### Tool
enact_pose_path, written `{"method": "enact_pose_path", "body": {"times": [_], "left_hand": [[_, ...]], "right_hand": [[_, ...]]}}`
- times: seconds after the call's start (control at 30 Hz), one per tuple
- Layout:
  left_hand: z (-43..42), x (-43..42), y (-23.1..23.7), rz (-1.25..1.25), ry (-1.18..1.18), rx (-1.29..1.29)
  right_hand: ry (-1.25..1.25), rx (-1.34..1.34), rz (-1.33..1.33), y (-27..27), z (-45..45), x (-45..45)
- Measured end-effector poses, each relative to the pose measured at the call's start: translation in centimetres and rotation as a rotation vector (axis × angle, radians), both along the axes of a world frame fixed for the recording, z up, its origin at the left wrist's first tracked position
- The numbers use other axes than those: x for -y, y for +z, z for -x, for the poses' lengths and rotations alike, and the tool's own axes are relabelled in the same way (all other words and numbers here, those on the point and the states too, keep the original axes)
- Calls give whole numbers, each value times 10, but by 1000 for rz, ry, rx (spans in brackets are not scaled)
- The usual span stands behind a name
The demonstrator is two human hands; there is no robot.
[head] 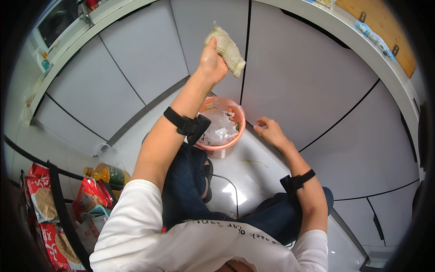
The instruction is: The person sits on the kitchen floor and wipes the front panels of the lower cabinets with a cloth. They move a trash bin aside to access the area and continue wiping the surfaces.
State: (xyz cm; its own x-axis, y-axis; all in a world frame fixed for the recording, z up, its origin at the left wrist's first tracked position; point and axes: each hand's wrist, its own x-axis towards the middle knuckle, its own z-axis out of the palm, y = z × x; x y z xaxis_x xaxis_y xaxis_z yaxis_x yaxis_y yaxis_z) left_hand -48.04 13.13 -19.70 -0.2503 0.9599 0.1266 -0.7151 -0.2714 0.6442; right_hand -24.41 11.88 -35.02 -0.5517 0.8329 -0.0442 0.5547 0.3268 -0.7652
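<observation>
My left hand (214,63) is closed around a folded pale green-and-white cloth (227,49), raised against a light grey cabinet door (207,20). Lower down, my right hand (270,131) hangs with bent fingers beside the cabinet base, and nothing shows in it. Between my arms a pink plastic bin (242,125) stands on the floor. It holds a crumpled clear plastic bag (219,127) and food scraps, partly hidden by my left forearm.
Grey cabinets curve around the front and right under a white countertop (360,44). At the lower left, a black rack (61,190) holds red food packets (44,197) and an oil bottle (108,174). A thin strip (255,161) lies on the white floor near my knees.
</observation>
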Motion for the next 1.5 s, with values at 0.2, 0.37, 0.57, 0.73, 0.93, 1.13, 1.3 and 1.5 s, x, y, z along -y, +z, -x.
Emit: {"method": "enact_pose_path", "body": {"times": [0.2, 0.37, 0.57, 0.73, 0.93, 1.13, 1.3, 1.5], "left_hand": [[20, 57, 35, 26, 62, -29], [16, 69, 41, 8, 40, -9], [30, 55, 35, -389, -490, 71], [55, 23, 10, -113, -23, 140], [94, 4, -8, -330, -289, 110], [98, -2, 2, -93, -280, 105], [115, -20, -10, -92, -351, -8], [144, -37, -23, -49, -466, 8]], "right_hand": [[43, 4, -81, 22, 27, -3], [27, 66, -65, 22, 21, 11], [-38, 191, 115, -8, 23, -4], [-164, 288, 314, -33, 41, -30], [-149, 365, 362, -65, 86, -63], [-74, 390, 419, -86, 97, -87], [-173, 279, 496, -109, 75, -96], [103, 748, 211, -167, 36, -81]]}}
